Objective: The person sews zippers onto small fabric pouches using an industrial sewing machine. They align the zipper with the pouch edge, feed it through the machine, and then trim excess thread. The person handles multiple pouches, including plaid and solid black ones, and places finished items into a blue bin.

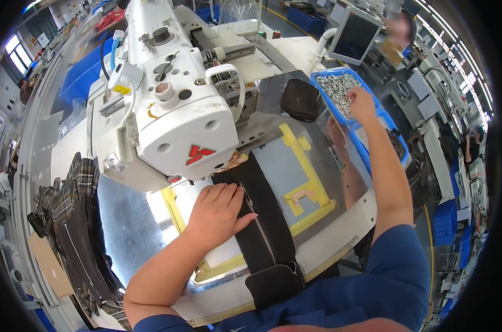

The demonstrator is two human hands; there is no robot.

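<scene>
In front of a white industrial sewing machine [187,130], a black fabric strip [275,226] is laid, with a blue bin [329,103] placed to its right. The strip is covered in part by the left hand [218,211], fingers extended, thumb parted from them at a metal zipper [266,239]. By the right hand [362,105], fingers bent, small silvery metal parts [335,87] in the bin are reached; whether any is held cannot be told.
</scene>
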